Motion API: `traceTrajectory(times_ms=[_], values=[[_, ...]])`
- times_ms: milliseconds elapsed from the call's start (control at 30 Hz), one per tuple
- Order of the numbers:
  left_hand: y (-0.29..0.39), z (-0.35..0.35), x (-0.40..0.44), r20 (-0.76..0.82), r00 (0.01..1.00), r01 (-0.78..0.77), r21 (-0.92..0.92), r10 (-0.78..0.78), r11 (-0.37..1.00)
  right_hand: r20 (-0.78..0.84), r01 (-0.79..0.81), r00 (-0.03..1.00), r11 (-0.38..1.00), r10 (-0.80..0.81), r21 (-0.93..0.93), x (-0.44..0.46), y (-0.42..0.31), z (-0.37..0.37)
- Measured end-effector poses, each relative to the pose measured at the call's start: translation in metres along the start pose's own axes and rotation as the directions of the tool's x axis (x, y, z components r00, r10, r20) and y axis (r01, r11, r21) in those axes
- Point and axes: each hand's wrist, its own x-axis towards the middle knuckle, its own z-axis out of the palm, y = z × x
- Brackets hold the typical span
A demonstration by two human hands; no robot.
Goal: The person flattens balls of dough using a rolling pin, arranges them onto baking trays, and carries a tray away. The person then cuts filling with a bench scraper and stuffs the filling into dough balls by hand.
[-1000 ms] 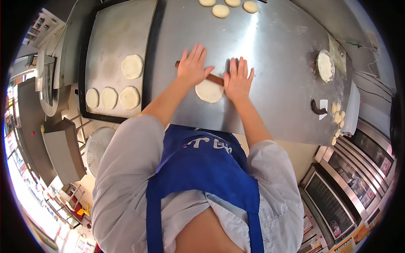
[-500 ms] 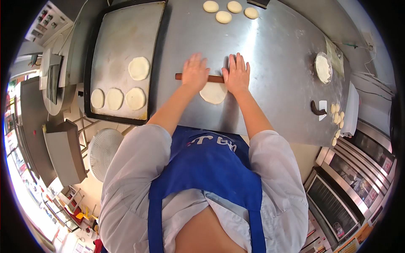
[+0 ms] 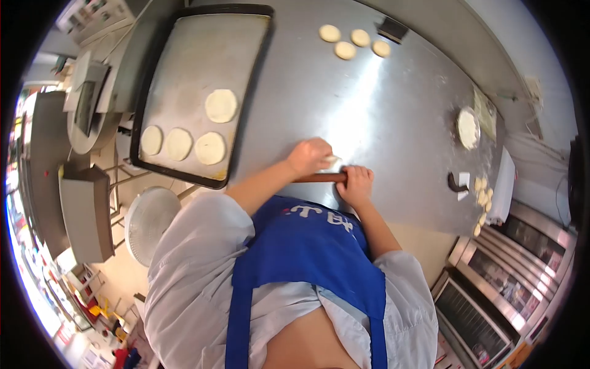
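Note:
My left hand [image 3: 310,156] is closed, pinching the flattened dough round [image 3: 332,160]; only a pale edge of it shows past the fingers. Just below lies a brown rolling pin [image 3: 317,178], near the front edge of the metal table. Its right end is in my right hand [image 3: 356,184], with the fingers bent over it. To the left, a dark-rimmed baking tray [image 3: 196,37] bears several flat dough rounds, among them one dough round [image 3: 221,106] set above the row.
Several small dough balls [image 3: 345,50] sit at the far side beside a dark block [image 3: 392,29]. At the right are a bowl of flour [image 3: 468,128], a dark curved object [image 3: 456,182] and small dough pieces [image 3: 483,195]. A round fan [image 3: 150,224] stands lower left.
My left hand has left the rolling pin and now holds the dough round, lifted off its flat position. The rolling pin and my right hand have come nearer my body. The view has shifted.

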Motion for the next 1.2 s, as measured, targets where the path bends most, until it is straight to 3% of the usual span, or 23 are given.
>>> traceTrajectory(times_ms=[67, 133, 200, 267, 367, 467, 567, 667, 767, 867, 900, 967, 1033, 1067, 1100, 1133, 1167, 1200], values=[[0.031, -0.020, -0.018, -0.135, 0.942, 0.276, -0.214, -0.308, 0.937, -0.054, -0.005, 0.999, 1.000, 0.003, -0.031, -0.005, -0.001, 0.003], [0.025, -0.033, -0.031, -0.107, 0.766, 0.452, -0.611, -0.634, 0.650, -0.058, -0.016, 0.998, 0.998, 0.013, -0.060, -0.004, -0.001, 0.005], [0.008, -0.058, -0.029, 0.041, 0.508, 0.328, -0.933, -0.860, 0.150, -0.051, -0.044, 0.998, 0.995, 0.039, -0.090, -0.004, -0.004, 0.006], [-0.020, -0.116, -0.016, 0.191, 0.443, 0.129, -0.980, -0.876, -0.149, -0.036, -0.066, 0.997, 0.990, 0.062, -0.123, -0.002, -0.006, 0.004], [-0.111, -0.177, -0.001, 0.126, 0.467, -0.037, -0.986, -0.875, -0.161, -0.042, -0.105, 0.994, 0.983, 0.100, -0.148, -0.005, -0.007, 0.009], [-0.182, -0.217, 0.016, 0.186, 0.494, -0.021, -0.974, -0.850, -0.225, -0.061, -0.169, 0.985, 0.968, 0.160, -0.188, -0.010, -0.015, 0.010], [-0.205, -0.233, 0.033, 0.274, 0.431, 0.180, -0.960, -0.860, -0.216, -0.097, -0.232, 0.971, 0.950, 0.216, -0.208, -0.010, -0.018, 0.013], [-0.228, -0.228, 0.036, 0.191, 0.465, 0.382, -0.924, -0.865, 0.002, -0.083, -0.255, 0.966, 0.953, 0.244, -0.165, -0.014, -0.017, 0.014], [-0.235, -0.214, 0.032, -0.057, 0.478, 0.573, -0.736, -0.877, 0.360, -0.071, -0.185, 0.981, 0.981, 0.180, -0.065, -0.015, -0.007, 0.018], [-0.203, -0.223, 0.036, -0.235, 0.652, 0.675, -0.253, -0.721, 0.693, -0.083, -0.034, 0.996, 0.998, 0.038, 0.046, 0.006, -0.011, -0.008], [-0.200, -0.217, 0.033, -0.384, 0.643, 0.717, -0.002, -0.662, 0.697, -0.070, 0.016, 0.997, 0.997, -0.011, 0.075, 0.023, -0.014, -0.018], [-0.197, -0.198, 0.034, -0.581, 0.695, 0.712, 0.473, -0.424, 0.519, -0.081, 0.088, 0.993, 0.993, -0.082, 0.082, 0.063, -0.008, -0.028], [-0.156, -0.188, 0.039, -0.637, 0.760, 0.554, 0.534, -0.127, 0.639, -0.208, 0.160, 0.967, 0.986, -0.147, 0.047, 0.130, 0.023, -0.016], [-0.117, -0.176, 0.040, -0.495, 0.854, 0.454, 0.559, -0.159, 0.694, -0.183, 0.022, 0.983, 0.994, -0.001, 0.109, 0.172, 0.036, -0.012], [-0.083, -0.161, 0.039, -0.345, 0.921, 0.359, 0.565, -0.183, 0.743, -0.280, -0.084, 0.949, 0.970, 0.148, 0.226, 0.217, 0.045, -0.008], [-0.097, -0.123, 0.018, -0.224, 0.974, 0.074, 0.419, 0.025, 0.905, -0.315, -0.194, 0.904, 0.934, 0.289, 0.298, 0.259, 0.053, -0.003], [-0.056, -0.092, 0.002, -0.089, 0.996, 0.061, 0.500, -0.019, 0.864, -0.263, -0.281, 0.889, 0.900, 0.375, 0.332, 0.299, 0.068, 0.007], [-0.022, -0.079, 0.002, 0.097, 0.991, 0.056, 0.282, -0.087, 0.958, -0.181, -0.415, 0.865, 0.870, 0.468, 0.268, 0.329, 0.074, 0.015]])
